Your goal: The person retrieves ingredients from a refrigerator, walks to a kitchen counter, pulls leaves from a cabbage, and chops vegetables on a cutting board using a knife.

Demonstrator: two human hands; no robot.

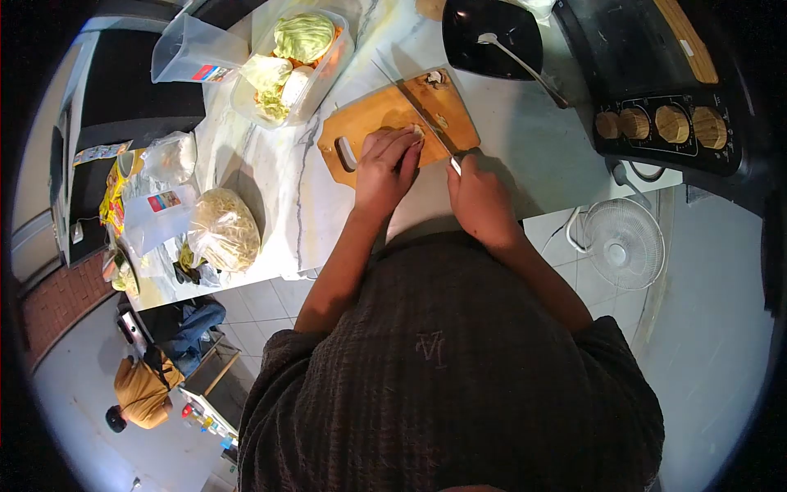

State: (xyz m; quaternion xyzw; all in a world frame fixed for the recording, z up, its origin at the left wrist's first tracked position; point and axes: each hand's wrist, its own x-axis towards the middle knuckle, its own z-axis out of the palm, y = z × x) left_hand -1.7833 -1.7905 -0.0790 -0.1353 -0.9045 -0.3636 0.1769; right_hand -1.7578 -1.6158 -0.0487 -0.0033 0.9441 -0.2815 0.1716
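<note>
A wooden cutting board (361, 120) with a handle slot lies on the marble counter. My left hand (388, 168) rests on it, fingers bent and pressed together around a small pale piece of food (417, 133) at the fingertips. My right hand (479, 201) is closed round the handle of a long knife (426, 117), whose blade lies diagonally across the board, just right of my left fingers. Small dark and pale bits (434, 78) sit at the board's far right corner.
A clear container (340, 61) of cabbage and shredded vegetables stands beyond the board. Behind it are a black bowl (500, 61) with a spoon and an oven (656, 90). Left stands a bag of sprouts (224, 230). A person (147, 389) sits farther off; a fan (620, 244) stands right.
</note>
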